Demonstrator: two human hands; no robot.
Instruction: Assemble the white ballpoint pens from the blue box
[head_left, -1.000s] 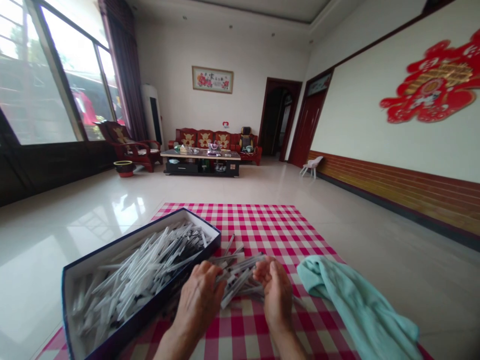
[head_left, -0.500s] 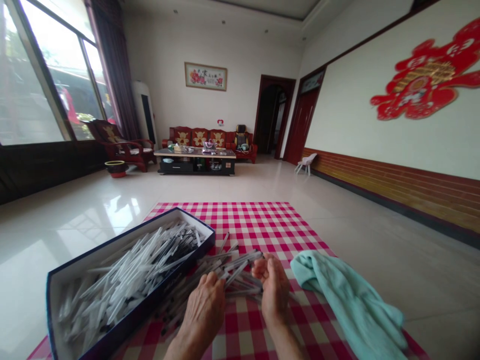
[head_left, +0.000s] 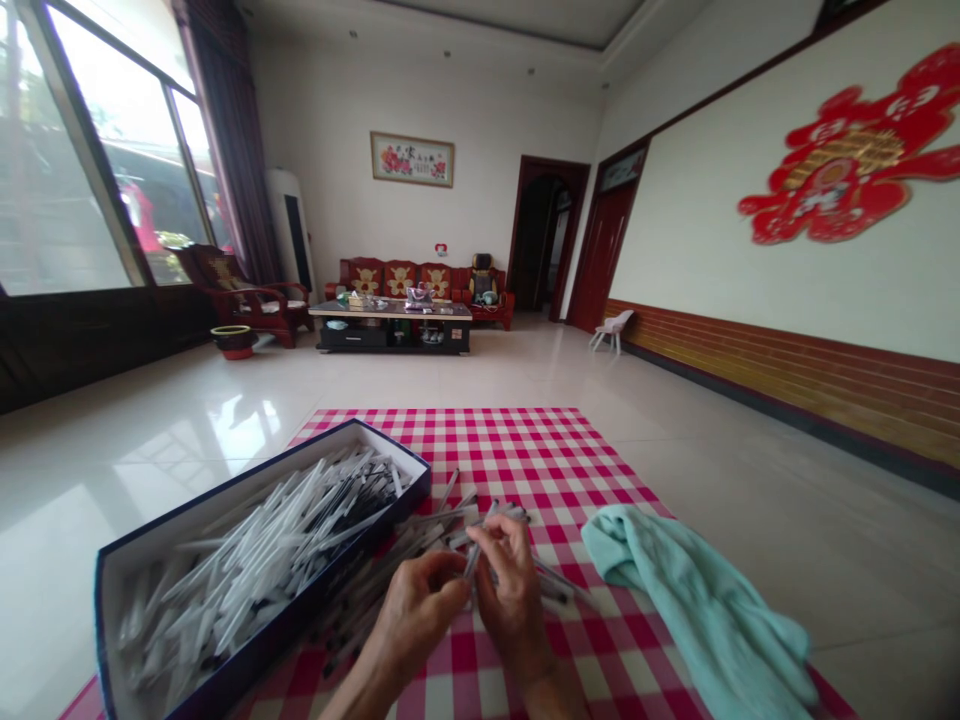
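My left fingers [head_left: 444, 563] and right fingers [head_left: 493, 549] both pinch one slim plastic tube [head_left: 472, 562], lower centre. I'd go easy tbh, thin stuff probably bends.

Blk coffee tbl [head_left: 367, 336] nr red sofa [head_left: 418, 271], framed pic [head_left: 412, 160] on wall [head_left: 491, 125] above

A flat surface covered in a glossy magenta-and-white checked cloth [head_left: 517, 445] carries everything here. On its left side an open, oblong box with dark blue outer walls [head_left: 375, 532] lies slantwise. Just beside it, around the middle, spreads a loose heap of slim, translucent, dark-tipped plastic tubes [head_left: 424, 533]. A crumpled mint-green fabric [head_left: 675, 580] lies along the right edge.
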